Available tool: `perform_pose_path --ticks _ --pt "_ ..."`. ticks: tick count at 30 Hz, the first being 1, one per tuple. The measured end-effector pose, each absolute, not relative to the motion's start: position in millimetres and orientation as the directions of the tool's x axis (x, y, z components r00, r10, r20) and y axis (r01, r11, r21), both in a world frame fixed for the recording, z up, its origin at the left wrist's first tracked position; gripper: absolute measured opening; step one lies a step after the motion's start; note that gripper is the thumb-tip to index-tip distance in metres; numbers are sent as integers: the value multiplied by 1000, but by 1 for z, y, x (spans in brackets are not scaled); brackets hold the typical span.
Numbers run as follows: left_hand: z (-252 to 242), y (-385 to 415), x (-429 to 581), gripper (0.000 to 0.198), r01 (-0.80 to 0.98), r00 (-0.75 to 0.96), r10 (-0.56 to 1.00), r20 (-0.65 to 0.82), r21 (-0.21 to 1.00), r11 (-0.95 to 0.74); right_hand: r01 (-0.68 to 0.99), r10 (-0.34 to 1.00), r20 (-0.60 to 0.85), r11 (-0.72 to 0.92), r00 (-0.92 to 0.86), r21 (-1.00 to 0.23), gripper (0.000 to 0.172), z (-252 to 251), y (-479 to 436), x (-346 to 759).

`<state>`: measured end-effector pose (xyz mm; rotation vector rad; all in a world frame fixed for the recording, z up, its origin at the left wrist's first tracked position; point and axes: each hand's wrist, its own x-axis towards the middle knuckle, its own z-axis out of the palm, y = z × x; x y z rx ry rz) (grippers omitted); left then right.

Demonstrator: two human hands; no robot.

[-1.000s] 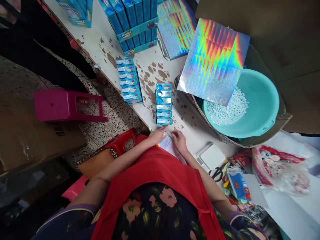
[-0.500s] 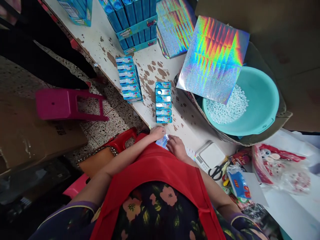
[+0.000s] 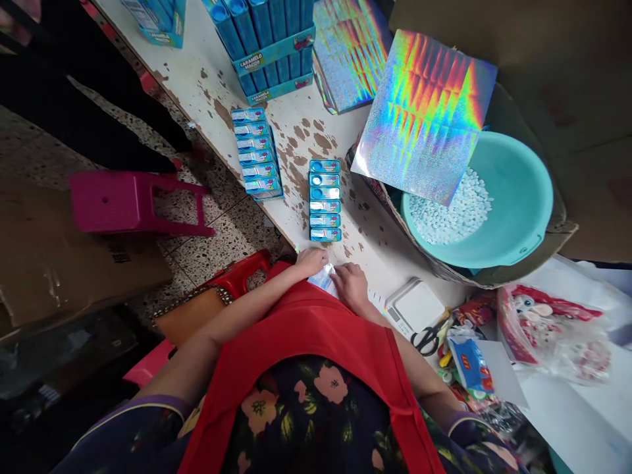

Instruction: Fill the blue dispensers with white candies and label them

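Note:
My left hand (image 3: 311,261) and my right hand (image 3: 350,284) meet at the near edge of the white table (image 3: 217,85), close against my red apron. Both are closed on a small shiny holographic sheet (image 3: 323,278) that shows between them; its lower part is hidden by the apron. Just beyond my hands lies a row of small blue candy boxes (image 3: 324,199). A second row of the same boxes (image 3: 255,154) lies to its left near the table edge.
A teal basin (image 3: 513,210) holds white candies (image 3: 449,209), with a large holographic sheet (image 3: 427,115) leaning over it. A small white scale (image 3: 413,307) and scissors (image 3: 428,339) lie to my right. Tall blue cartons (image 3: 269,46) stand at the back. A pink stool (image 3: 131,204) stands on the floor.
My hands have drawn closer together over the small sheet, and less of it shows now than a second ago. The view shifted slightly.

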<state>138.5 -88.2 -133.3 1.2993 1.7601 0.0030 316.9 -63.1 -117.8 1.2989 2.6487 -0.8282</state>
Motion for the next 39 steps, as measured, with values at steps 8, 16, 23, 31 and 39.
perform_pose_path --ticks 8,16,23,31,39 --pt "-130 -89 139 27 766 -37 756 -654 467 441 765 776 -320 299 -543 -570 21 -136 -64 316" --pt "-127 -88 139 30 787 -35 759 -650 450 421 761 778 -250 398 -576 -513 31 -137 -72 321" --pt "-133 -88 141 31 797 -39 756 -654 436 418 692 660 -247 588 -710 -418 32 -129 -75 329" --pt "-129 -88 139 31 786 -33 752 -658 448 426 743 754 -243 438 -610 -506 22 -127 -70 313" --pt "-129 -84 141 29 746 -39 741 -670 475 468 453 737 -168 206 -655 -867 12 -28 -50 297"
